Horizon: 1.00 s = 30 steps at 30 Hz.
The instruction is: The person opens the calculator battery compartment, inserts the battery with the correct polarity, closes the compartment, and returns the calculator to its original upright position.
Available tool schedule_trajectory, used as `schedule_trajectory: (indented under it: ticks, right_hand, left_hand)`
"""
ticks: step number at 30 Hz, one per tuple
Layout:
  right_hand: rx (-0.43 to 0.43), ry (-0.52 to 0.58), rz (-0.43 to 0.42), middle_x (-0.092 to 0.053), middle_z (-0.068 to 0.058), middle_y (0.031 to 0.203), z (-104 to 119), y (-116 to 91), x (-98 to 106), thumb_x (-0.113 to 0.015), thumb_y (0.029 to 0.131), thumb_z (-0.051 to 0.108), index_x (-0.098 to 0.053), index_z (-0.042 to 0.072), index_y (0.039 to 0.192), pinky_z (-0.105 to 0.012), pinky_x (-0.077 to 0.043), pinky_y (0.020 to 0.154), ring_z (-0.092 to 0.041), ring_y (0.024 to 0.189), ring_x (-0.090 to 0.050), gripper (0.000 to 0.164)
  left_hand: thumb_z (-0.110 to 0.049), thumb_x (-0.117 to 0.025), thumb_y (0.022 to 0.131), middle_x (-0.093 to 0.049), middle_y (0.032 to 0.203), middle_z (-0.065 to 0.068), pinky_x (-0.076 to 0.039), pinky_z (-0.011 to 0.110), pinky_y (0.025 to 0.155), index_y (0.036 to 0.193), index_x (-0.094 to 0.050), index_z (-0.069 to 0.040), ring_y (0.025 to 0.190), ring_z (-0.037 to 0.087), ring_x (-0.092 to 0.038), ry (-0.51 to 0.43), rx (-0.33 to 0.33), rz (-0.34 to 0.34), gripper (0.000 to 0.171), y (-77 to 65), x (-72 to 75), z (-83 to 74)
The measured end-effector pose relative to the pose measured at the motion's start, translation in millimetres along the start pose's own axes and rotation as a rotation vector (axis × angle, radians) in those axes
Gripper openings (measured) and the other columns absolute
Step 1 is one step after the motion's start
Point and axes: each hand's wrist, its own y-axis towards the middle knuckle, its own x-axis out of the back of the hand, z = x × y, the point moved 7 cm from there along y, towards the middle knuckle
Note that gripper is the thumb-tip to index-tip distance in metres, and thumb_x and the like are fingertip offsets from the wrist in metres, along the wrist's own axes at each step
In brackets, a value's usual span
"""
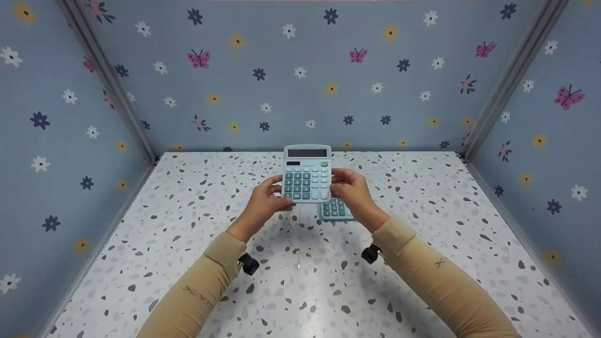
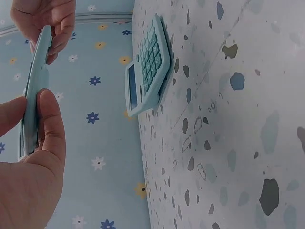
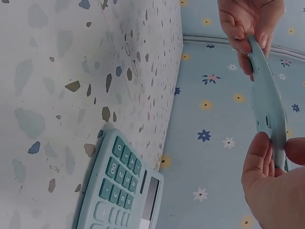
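A light teal calculator is held up off the table, its screen and keys facing the head camera. My left hand pinches its left edge, thumb on the front near the lower corner. On the opposite side, my right hand grips the right edge between thumb and fingers. Both wrist views show the held calculator nearly edge-on. A second calculator of the same colour lies on the table, below and behind the held one. In the head view its upper part is hidden by the held calculator and my right hand.
The white speckled tabletop spreads under both arms. Blue flowered panels enclose it at the back, left and right, with grey metal posts at the rear corners. Black wrist cameras hang under the sleeves.
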Motion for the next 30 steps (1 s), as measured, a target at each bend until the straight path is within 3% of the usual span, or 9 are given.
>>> schedule_trajectory:
  ticks: [3, 9, 21, 26, 30]
  right_hand:
    - [-0.002, -0.026, 0.005, -0.063, -0.012, 0.117, -1.1, 3.4, -3.7, -0.059, 0.096, -0.007, -0.062, -0.002, 0.147, -0.026, -0.063, 0.087, -0.021, 0.102, -0.065, 0.051]
    - [-0.011, -0.049, 0.012, -0.061, -0.011, 0.116, -3.3, 11.0, -12.5, -0.060, 0.095, -0.009, -0.061, 0.000, 0.150, -0.027, -0.062, 0.090, -0.021, 0.104, -0.064, 0.056]
    - [0.009, -0.133, 0.003, -0.061, -0.011, 0.114, -21.8, 21.0, -27.2, -0.061, 0.085, -0.014, -0.060, -0.002, 0.150, -0.024, -0.056, 0.080, -0.019, 0.102, -0.058, 0.066]
    - [-0.007, -0.161, -0.011, -0.063, -0.010, 0.109, -34.1, 24.9, -32.9, -0.059, 0.085, -0.016, -0.064, -0.002, 0.146, -0.025, -0.051, 0.073, -0.019, 0.096, -0.056, 0.062]
    - [-0.044, -0.164, -0.025, -0.067, -0.012, 0.113, -44.6, 26.5, -39.0, -0.061, 0.089, -0.016, -0.064, -0.003, 0.145, -0.025, -0.052, 0.077, -0.021, 0.102, -0.059, 0.058]
  left_hand:
    - [0.005, -0.070, 0.100, -0.065, 0.135, 0.022, -0.066, 0.033, 0.092, 0.165, -0.039, -0.003, 0.116, 0.041, -0.074, 0.029, 0.001, -0.007, 0.073, 2.4, 4.3, 0.2]
    - [0.006, -0.070, 0.099, -0.058, 0.140, 0.024, -0.066, 0.033, 0.094, 0.165, -0.041, -0.003, 0.107, 0.025, -0.076, 0.082, 0.012, -0.038, 0.072, 7.1, 12.9, 0.2]
    - [0.006, -0.071, 0.098, -0.053, 0.137, 0.023, -0.066, 0.033, 0.095, 0.164, -0.044, -0.004, 0.105, 0.023, -0.071, 0.215, 0.062, -0.081, 0.072, 13.7, 26.1, 12.0]
    - [0.001, -0.072, 0.097, -0.057, 0.133, 0.021, -0.065, 0.038, 0.094, 0.162, -0.046, -0.002, 0.106, 0.023, -0.068, 0.346, 0.057, -0.089, 0.070, 14.3, 30.6, 14.9]
    - [0.000, -0.072, 0.097, -0.059, 0.130, 0.021, -0.064, 0.041, 0.094, 0.160, -0.048, 0.000, 0.108, 0.025, -0.066, 0.432, 0.037, -0.081, 0.068, 14.3, 35.3, 17.8]
